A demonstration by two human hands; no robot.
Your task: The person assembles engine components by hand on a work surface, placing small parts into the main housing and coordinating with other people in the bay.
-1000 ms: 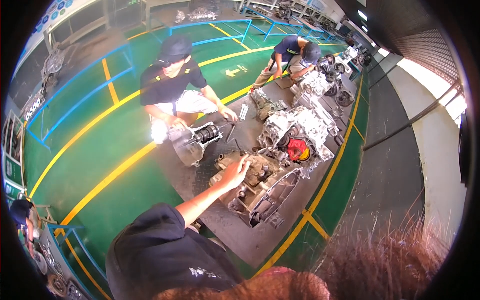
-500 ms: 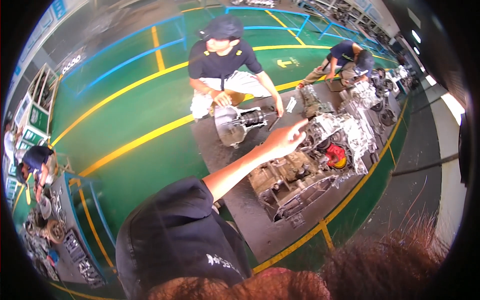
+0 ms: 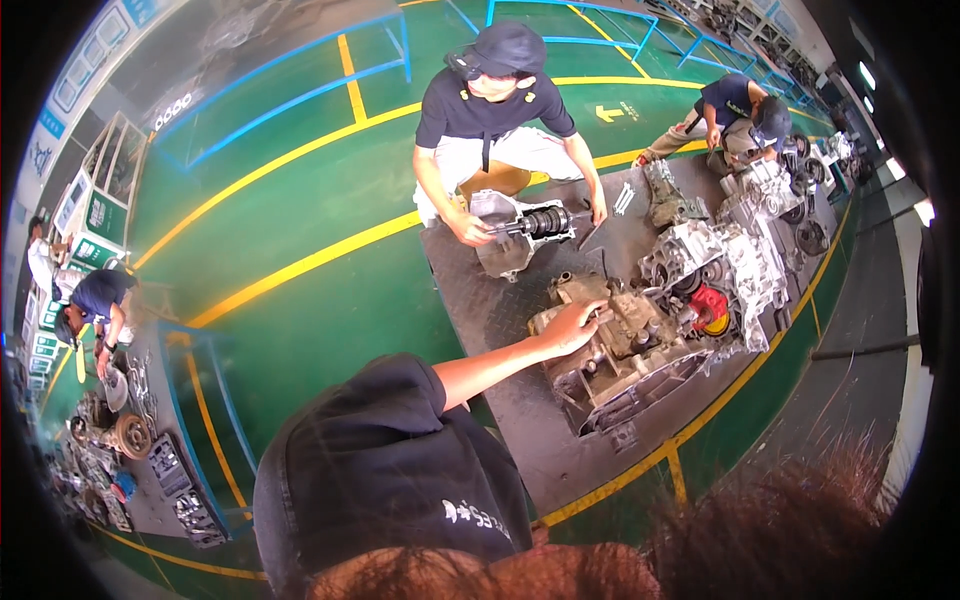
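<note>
My left hand (image 3: 570,329) reaches in from the lower left, over a brown, dirty transmission housing (image 3: 630,318) on a dark metal plate. Its fingers are curled together at the housing's upper face, closed on something small that I cannot make out. My right hand is out of view. Just beyond the brown housing lies a silver housing (image 3: 685,250), with a red and yellow part (image 3: 711,312) beside it. Across the plate, a squatting co-worker (image 3: 495,125) has one hand at the end of a dark geared shaft (image 3: 545,223), which sits in an open bell-shaped casing (image 3: 497,257).
Further right, another person (image 3: 735,115) bends over more metal castings (image 3: 768,190). Small silver rods (image 3: 624,198) lie on the dark plate (image 3: 470,310). At left, a person (image 3: 97,300) leans over a parts table (image 3: 180,400). Blue rails (image 3: 300,105) stand on the green floor.
My left hand has drawn back from the silver housing to the brown one, its fingers now curled. The co-worker's hand has moved onto the shaft's end. The whole view has shifted slightly.
</note>
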